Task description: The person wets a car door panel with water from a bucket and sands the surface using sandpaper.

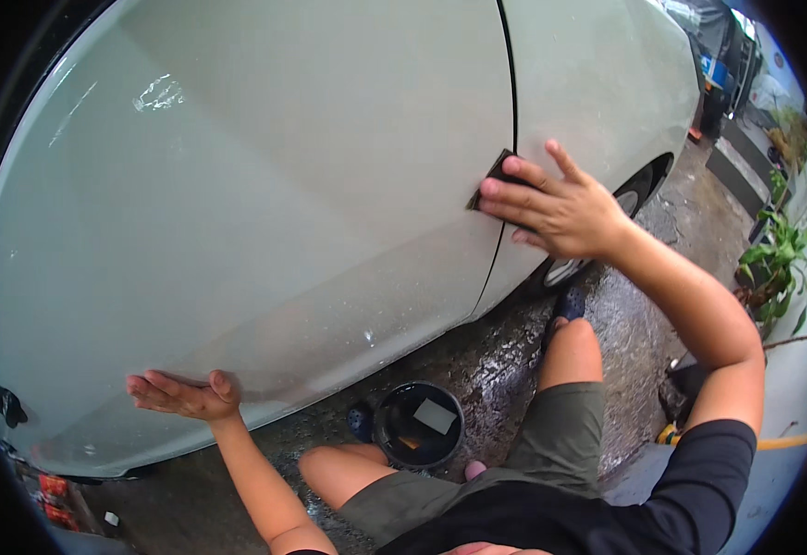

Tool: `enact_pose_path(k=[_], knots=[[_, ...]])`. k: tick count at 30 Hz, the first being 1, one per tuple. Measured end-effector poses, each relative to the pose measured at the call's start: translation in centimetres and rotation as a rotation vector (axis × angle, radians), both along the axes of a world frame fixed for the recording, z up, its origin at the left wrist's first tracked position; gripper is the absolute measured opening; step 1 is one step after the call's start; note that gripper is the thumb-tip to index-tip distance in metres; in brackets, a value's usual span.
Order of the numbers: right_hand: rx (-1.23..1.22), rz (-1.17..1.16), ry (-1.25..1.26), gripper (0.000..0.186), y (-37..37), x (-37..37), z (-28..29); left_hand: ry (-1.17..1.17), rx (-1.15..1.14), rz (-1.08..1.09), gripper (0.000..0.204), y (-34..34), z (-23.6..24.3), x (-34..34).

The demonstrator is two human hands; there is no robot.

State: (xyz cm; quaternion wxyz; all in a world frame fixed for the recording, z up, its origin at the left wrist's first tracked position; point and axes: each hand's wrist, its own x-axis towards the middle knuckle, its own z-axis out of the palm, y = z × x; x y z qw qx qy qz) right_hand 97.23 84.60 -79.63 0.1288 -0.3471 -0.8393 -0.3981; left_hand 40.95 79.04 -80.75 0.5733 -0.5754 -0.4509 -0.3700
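A pale grey-white car panel (264,185) fills the upper left, with a dark seam (511,74) running down beside a second panel (597,83). Just at that seam, my right hand (560,208) presses a dark piece of sandpaper (488,185) flat against the bodywork, fingers stretched over it. Most of the sandpaper is hidden under the fingers. My left hand (186,396) is low on the car's side at the lower left. Its fingers are extended and it holds nothing.
Between my legs stands a dark round bucket (382,421) with a light rectangular block (434,416) in it. A car wheel (565,270) is behind my right arm. The concrete floor (625,342) looks wet. Green plants (773,254) line the right side.
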Motion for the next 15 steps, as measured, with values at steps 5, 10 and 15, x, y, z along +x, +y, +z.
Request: enact_pose_path(k=[5,10,15], knots=[[0.017,0.26,0.172,0.071,0.4,-9.2,4.0,0.013,-0.017,-0.012,0.085,0.4,-0.5,0.1],[-0.005,0.044,0.151,0.07,0.2,-2.5,-2.4,-0.011,0.013,-0.012,0.086,0.0,-0.2,0.6],[0.099,0.209,0.181,0.07,0.6,-9.3,4.3,-0.02,-0.027,-0.021,0.087,0.2,-0.8,-0.1]])
